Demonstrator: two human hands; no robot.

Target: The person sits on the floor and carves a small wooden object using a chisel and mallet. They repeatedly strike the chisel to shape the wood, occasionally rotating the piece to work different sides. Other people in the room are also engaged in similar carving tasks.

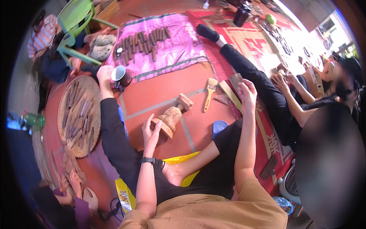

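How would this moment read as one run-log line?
left hand: at carved wooden figure | right hand: right of paintbrush, grip unclear | paintbrush: on tiled floor

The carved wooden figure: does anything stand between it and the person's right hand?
Between the carved wooden figure and the right hand lie a flat paintbrush and, farther right, a pale strip. Both lie low and the hand looks raised, so they probably block little.

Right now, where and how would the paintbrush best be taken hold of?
Probably by the middle of its slim wooden handle, pinched from above and the near side: the paintbrush lies flat on the floor tiles, handle toward the person, bristles away, and nothing covers the handle.
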